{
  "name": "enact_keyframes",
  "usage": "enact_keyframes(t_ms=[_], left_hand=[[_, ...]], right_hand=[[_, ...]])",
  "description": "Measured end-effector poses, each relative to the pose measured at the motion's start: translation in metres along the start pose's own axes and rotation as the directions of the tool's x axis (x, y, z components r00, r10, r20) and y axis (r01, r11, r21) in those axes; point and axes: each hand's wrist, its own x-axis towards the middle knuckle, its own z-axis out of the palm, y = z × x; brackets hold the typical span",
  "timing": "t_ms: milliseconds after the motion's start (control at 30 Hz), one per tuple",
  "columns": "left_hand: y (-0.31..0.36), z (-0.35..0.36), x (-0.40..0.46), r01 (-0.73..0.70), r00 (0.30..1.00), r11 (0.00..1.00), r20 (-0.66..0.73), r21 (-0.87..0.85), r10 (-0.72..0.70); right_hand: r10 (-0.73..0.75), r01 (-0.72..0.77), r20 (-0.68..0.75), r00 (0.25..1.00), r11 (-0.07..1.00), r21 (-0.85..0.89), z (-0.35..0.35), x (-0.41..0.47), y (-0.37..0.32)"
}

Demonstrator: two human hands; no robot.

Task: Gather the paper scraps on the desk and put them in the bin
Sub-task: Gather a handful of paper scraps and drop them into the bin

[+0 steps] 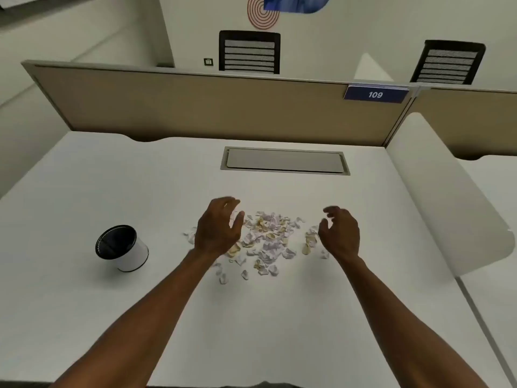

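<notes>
A loose pile of white, pale purple and tan paper scraps lies spread on the white desk, a few strays toward the near side. My left hand hovers over the pile's left edge, fingers loosely curved and holding nothing. My right hand hovers at the pile's right edge, fingers also loosely curved and empty. The two hands face each other across the scraps. A small white bin with a black rim and dark inside stands on the desk to the left of the pile, well apart from my left hand.
A grey cable hatch is set into the desk behind the pile. A tan partition with a blue "109" sign closes the back. A white side divider stands on the right. Two black chairs are beyond the partition.
</notes>
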Motion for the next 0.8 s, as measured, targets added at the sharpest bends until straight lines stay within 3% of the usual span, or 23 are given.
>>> enact_keyframes(t_ms=[67, 200, 333, 500, 633, 800], left_hand=[[-0.001, 0.006, -0.014, 0.061, 0.998, 0.997, 0.033, -0.041, -0.06], [-0.009, 0.027, -0.054, 0.164, 0.985, 0.985, 0.063, -0.059, -0.16], [-0.019, 0.036, -0.088, 0.26, 0.964, 0.965, 0.061, -0.044, -0.257], [-0.025, 0.038, -0.122, 0.349, 0.937, 0.935, 0.039, -0.059, -0.347], [-0.012, 0.037, -0.137, 0.328, 0.945, 0.941, 0.042, -0.077, -0.326], [0.03, 0.034, -0.132, 0.283, 0.958, 0.932, 0.017, -0.226, -0.287]], right_hand=[[0.126, -0.118, 0.112, 0.986, 0.99, -0.078, 0.001, -0.004, 0.014], [0.215, -0.166, 0.263, 0.941, 0.966, -0.196, 0.018, -0.023, 0.043], [0.156, -0.105, 0.27, 0.95, 0.975, -0.195, 0.032, -0.039, 0.047], [-0.019, 0.051, 0.314, 0.949, 0.994, -0.095, 0.042, -0.058, 0.036], [-0.008, 0.008, 0.227, 0.974, 1.0, 0.001, 0.043, -0.054, 0.028], [-0.117, 0.184, 0.357, 0.927, 0.97, -0.159, 0.049, -0.049, 0.033]])
